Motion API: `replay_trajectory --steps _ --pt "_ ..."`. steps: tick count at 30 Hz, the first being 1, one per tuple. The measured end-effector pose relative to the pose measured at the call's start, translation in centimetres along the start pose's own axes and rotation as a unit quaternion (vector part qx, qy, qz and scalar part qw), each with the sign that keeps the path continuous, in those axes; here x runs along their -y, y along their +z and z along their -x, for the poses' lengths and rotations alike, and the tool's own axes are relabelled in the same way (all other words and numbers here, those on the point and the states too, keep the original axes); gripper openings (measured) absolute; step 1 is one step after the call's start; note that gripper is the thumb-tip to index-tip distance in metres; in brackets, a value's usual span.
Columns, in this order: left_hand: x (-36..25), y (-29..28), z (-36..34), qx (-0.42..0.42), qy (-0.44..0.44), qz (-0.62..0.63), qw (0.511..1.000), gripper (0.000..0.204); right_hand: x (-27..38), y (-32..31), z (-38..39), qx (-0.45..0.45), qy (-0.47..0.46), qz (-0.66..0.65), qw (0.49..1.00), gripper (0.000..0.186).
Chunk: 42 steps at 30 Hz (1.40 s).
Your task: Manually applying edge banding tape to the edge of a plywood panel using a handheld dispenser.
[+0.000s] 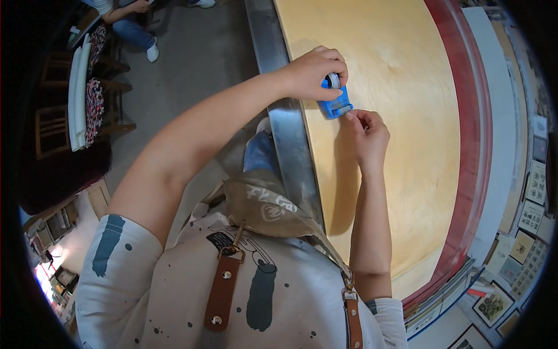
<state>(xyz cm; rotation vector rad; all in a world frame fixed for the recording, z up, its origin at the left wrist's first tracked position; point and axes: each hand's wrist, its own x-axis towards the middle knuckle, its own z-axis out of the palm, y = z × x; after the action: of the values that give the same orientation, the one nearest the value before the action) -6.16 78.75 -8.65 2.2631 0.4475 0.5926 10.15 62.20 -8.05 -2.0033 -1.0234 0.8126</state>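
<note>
One blue tape dispenser (332,107) is held, in the head view, over the left side of a pale wooden board (401,145), close to the grey metal strip (290,145) along that board's left edge. The left hand (318,72) comes in from the left and grips the dispenser from above at its far end, its fingers curled closed about the tape roll (333,80); whether the base touches the board cannot be told. The right hand (372,139) reaches up from the near side, thumb and forefinger drawn close together at the dispenser's near right end, touching or just beside it; whether a tape end lies between these fingertips is too small to tell. The step in hand appears to be picking up or drawing out the loose end of the tape. The next move would seem to call for a sure pinch by the right hand and a steady dispenser under the left, with a smooth pull toward the near right. Too light a pinch could let the end slip back.
</note>
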Motion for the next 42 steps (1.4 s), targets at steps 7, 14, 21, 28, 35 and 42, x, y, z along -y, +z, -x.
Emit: replay_trajectory --steps 7,14,21,28,35,42 --pt "2.3 -1.5 -1.6 -0.04 0.003 -0.033 0.999 0.021 0.9 4.3 1.3 0.058 -0.129 -0.006 0.99 0.007" --pt "3.7 -2.8 -2.7 -0.022 -0.01 -0.036 0.999 0.023 1.0 6.3 0.4 -0.035 -0.196 0.059 0.978 0.009" --pt "3.6 -2.9 -2.8 -0.026 -0.013 -0.027 0.999 0.022 3.5 6.6 -0.4 -0.032 -0.071 0.116 0.99 0.026" --pt "3.8 -3.6 -2.7 -0.027 0.003 0.004 1.0 0.014 4.8 4.1 -3.9 -0.059 -0.087 -0.16 0.981 0.012" --pt "3.9 -4.0 -3.2 0.007 0.003 0.021 1.0 0.012 6.0 0.7 -6.9 0.128 -0.016 -0.074 0.989 0.012" --pt "2.4 -3.8 -3.4 0.0 -0.03 -0.003 1.0 0.022 3.8 1.3 -3.9 0.069 0.122 -0.091 0.986 0.012"
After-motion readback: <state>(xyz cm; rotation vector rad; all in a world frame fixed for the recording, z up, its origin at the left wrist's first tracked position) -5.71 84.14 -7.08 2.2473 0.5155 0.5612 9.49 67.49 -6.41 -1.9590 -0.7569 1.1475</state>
